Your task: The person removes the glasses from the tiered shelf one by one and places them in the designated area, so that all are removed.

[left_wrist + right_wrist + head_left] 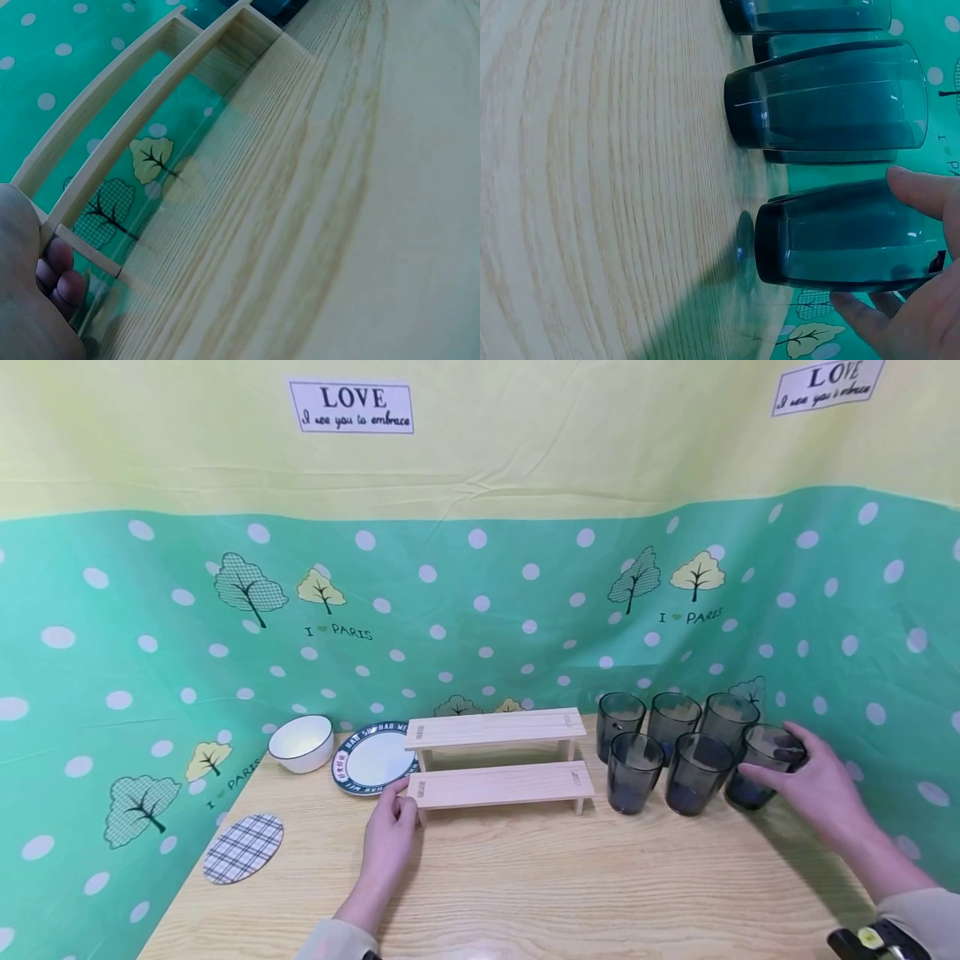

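At its left end, a two-tier wooden rack (498,785) is held by my left hand (392,827). In the left wrist view, the curled fingers (64,277) are by the lower board's end leg. My right hand (821,785) grips a dark tinted drinking glass (840,236) around its upper part, thumb on one side and fingers on the other. The glass is upright in the head view; whether its base touches the table I cannot tell. Several matching glasses stand to its left, the nearest glass (699,774) right beside it.
A white bowl (302,745) and a blue-rimmed plate (375,760) lie left of the rack, the plate partly behind it. A checked oval mat (243,849) is near the left edge of the wooden table (570,885). A dotted curtain (480,585) surrounds the back and sides.
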### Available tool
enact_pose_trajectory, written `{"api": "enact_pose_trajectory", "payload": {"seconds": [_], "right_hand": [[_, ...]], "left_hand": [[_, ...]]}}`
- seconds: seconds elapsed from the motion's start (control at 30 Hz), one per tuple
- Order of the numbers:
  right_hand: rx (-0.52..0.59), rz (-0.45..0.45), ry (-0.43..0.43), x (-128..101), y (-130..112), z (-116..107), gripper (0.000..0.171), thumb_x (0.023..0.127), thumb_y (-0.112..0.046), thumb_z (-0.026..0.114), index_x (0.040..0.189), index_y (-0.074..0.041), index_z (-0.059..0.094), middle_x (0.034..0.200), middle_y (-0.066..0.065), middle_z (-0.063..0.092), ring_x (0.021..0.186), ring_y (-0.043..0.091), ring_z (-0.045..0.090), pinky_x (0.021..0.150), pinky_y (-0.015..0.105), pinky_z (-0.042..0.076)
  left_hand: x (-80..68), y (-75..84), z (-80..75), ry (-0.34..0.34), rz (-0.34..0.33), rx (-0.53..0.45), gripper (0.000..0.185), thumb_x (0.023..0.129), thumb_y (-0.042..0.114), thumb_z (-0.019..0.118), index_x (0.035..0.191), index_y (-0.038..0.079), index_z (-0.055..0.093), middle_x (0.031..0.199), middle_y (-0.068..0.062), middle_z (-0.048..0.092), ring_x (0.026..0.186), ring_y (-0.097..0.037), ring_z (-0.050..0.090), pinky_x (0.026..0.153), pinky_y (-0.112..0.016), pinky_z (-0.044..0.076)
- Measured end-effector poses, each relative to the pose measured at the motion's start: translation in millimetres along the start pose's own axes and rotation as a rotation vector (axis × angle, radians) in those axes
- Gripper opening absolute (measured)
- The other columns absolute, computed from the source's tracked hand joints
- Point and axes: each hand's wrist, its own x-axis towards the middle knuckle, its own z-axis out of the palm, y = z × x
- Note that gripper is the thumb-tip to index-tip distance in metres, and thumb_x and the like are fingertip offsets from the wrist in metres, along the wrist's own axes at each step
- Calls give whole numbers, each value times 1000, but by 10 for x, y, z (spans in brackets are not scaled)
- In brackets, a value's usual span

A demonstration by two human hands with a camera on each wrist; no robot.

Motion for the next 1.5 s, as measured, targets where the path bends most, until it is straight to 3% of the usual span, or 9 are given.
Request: {"api": "enact_pose_trajectory", "payload": {"seconds": [0.2,0.5,0.93,1.33,1.5], "right_hand": [[-12,18,0,-1,1,16,122,99,-52,81,173,5,3,163,49,25,143,74,27,110,85,26],[-3,-12,5,14,60,53,121,99,-48,83,171,10,6,159,45,36,140,69,36,110,83,29],[-12,-7,4,8,99,70,120,99,-48,83,171,9,6,158,47,36,139,69,36,108,83,30],[-14,-28,-16,-13,106,63,121,100,-48,82,171,9,3,169,47,8,149,74,16,111,86,22],[-30,-69,-6,-28,53,35,122,100,-43,83,172,7,-1,169,48,7,148,74,15,111,87,19]], "left_hand": [[2,-1,2,-2,3,-9,49,109,16,50,157,10,57,89,-5,60,80,-22,55,72,-32,46],[-15,22,-5,-9,-2,-2,49,109,16,50,158,10,56,90,-4,60,81,-21,55,73,-32,46],[-21,21,0,-7,-4,-16,49,110,15,50,158,10,56,90,-5,63,81,-21,57,74,-32,46],[-24,19,-8,-14,-7,4,50,109,16,50,159,9,55,90,-4,59,81,-21,54,72,-33,45],[-8,15,-3,2,17,17,48,111,15,50,158,7,56,103,-7,61,93,-22,57,83,-35,49]]}}
